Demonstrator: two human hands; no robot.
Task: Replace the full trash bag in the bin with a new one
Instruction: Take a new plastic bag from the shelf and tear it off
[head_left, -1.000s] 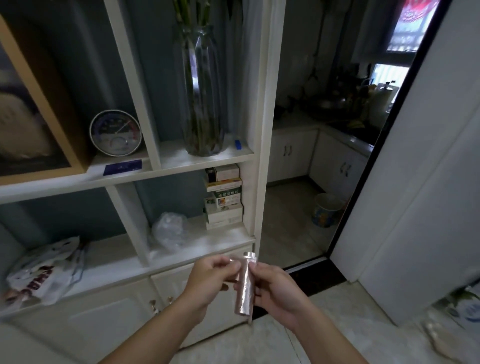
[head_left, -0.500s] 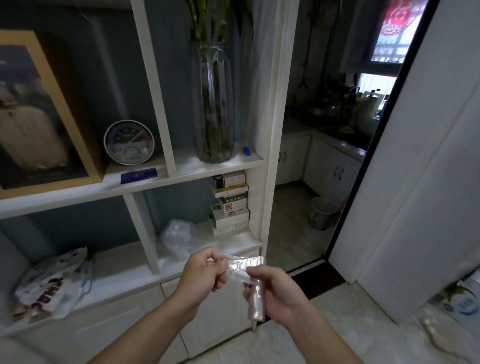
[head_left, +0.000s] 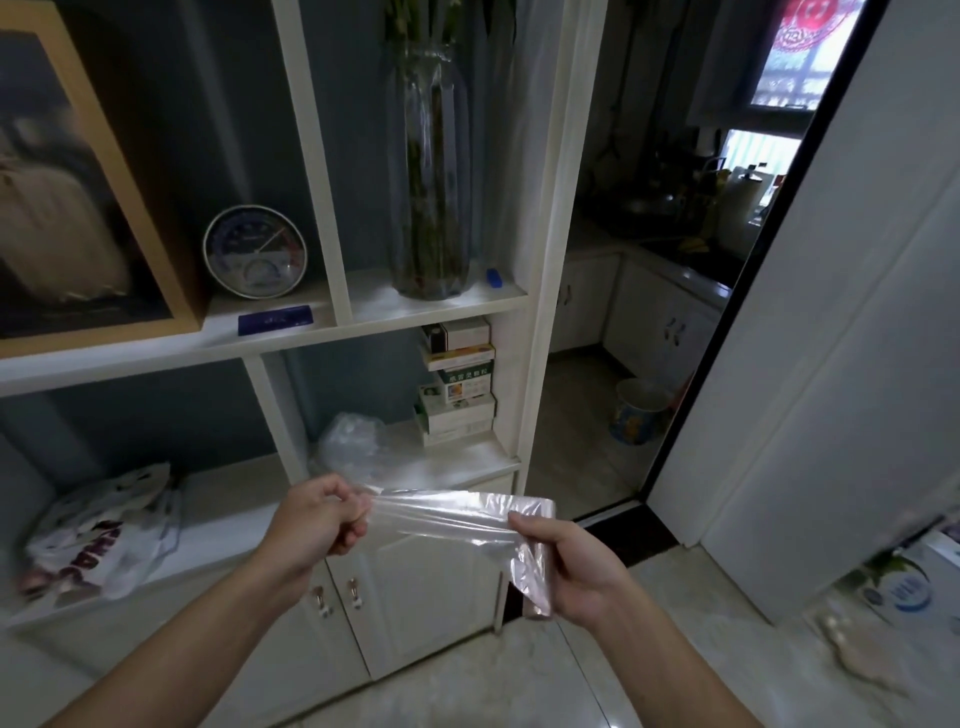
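A roll of clear trash bags (head_left: 532, 571) is held in front of the white shelf unit (head_left: 550, 260), low in the view at about 5 o'clock from centre. The right hand (head_left: 571, 566) grips the roll, fingers curled round it, with the roll standing roughly upright. A sheet of thin clear film (head_left: 441, 514) runs from the top of the roll toward 9 o'clock, pulled taut, to the left hand (head_left: 322, 525), which pinches its free end in a closed fist.

Behind the film, on the lower shelf, lies a crumpled clear plastic bag (head_left: 353, 447), and at 3 o'clock of it a stack of small boxes (head_left: 457, 384). On the shelf above stand a tall glass vase (head_left: 431, 171) with green stems and, toward 9 o'clock, a round dial gauge (head_left: 254, 252). A printed white bag (head_left: 104, 530) lies far left. Through the doorway at 3 o'clock, a small bin (head_left: 641, 410) stands on the kitchen floor; its contents are too dim to make out.
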